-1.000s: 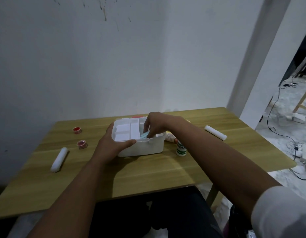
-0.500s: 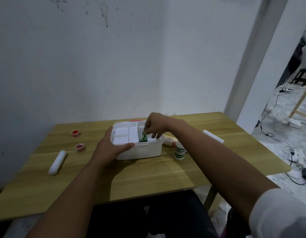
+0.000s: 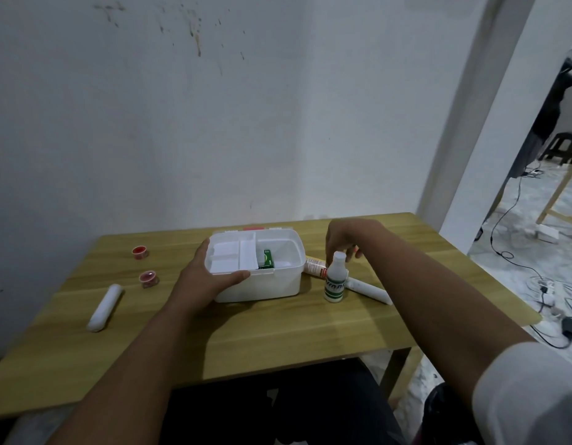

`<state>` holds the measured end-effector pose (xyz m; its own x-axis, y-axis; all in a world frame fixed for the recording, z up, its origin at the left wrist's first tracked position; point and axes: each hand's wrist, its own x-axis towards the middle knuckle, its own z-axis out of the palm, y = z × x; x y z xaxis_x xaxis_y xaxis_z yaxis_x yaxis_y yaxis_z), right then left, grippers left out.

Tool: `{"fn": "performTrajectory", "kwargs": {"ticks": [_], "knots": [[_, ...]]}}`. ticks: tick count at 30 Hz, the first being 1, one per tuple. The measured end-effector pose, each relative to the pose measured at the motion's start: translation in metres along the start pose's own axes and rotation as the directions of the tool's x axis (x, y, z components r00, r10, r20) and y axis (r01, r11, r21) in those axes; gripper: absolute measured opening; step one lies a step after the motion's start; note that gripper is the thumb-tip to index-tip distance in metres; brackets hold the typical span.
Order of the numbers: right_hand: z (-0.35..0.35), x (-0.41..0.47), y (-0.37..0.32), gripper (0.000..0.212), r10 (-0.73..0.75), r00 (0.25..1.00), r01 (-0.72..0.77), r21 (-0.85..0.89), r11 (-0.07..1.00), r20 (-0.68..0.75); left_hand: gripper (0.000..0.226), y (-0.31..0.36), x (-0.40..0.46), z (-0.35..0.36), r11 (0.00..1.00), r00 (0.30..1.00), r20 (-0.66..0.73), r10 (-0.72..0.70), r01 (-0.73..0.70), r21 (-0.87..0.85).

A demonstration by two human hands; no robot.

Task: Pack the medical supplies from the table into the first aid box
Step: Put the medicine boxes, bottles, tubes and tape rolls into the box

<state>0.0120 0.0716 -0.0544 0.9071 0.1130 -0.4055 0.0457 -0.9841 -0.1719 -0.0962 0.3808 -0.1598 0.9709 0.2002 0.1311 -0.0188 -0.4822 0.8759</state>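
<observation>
Withdrawn from the first aid box (image 3: 262, 284), the right hand (image 3: 344, 240) hovers loosely open over the white bottle (image 3: 336, 277). A green packet (image 3: 268, 258) now sits inside; the left hand (image 3: 207, 277) grips the box's corner.

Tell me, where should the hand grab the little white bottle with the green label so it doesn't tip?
Probably around the body of the white bottle, at the green label, coming from above and its right, where the right hand already hovers. It stands upright and narrows to a small cap, so the wider middle gives fingers more to hold. The first aid box and a tube crowd its left.
</observation>
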Motion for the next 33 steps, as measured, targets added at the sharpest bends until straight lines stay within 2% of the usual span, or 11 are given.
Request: {"fn": "performTrajectory", "kwargs": {"ticks": [6,13,18,22,30,33], "knots": [[0.005,0.007,0.002,0.031,0.025,0.996,-0.026,0.004,1.0,0.086,0.127,0.001,0.0,0.0,1.0,1.0,0.001,0.003,-0.003,0.017],[0.017,0.021,0.01,0.033,0.009,0.997,-0.011,0.032,0.999,0.082,0.129,0.002,-0.001,0.0,1.0,1.0,0.013,0.002,-0.002,0.025],[0.002,0.021,0.02,0.036,-0.067,0.997,0.069,0.099,0.993,-0.032,0.128,0.001,0.0,0.0,0.999,1.0,0.015,-0.004,0.003,0.034],[-0.028,0.012,0.009,0.035,-0.124,0.974,0.166,0.224,0.961,-0.189,0.128,-0.001,0.002,-0.005,0.999,1.0,0.004,-0.01,0.01,0.033],[-0.078,-0.016,-0.015,0.03,-0.267,0.892,0.372,0.257,0.892,-0.365,0.119,0.002,-0.001,0.001,1.0,1.0,0.008,0.004,-0.004,-0.001],[-0.077,-0.022,-0.036,0.029,-0.314,0.876,0.41,0.223,0.884,-0.366,0.121,0.0,-0.002,0.002,1.0,1.0,0.006,0.004,-0.004,0.006]]}}
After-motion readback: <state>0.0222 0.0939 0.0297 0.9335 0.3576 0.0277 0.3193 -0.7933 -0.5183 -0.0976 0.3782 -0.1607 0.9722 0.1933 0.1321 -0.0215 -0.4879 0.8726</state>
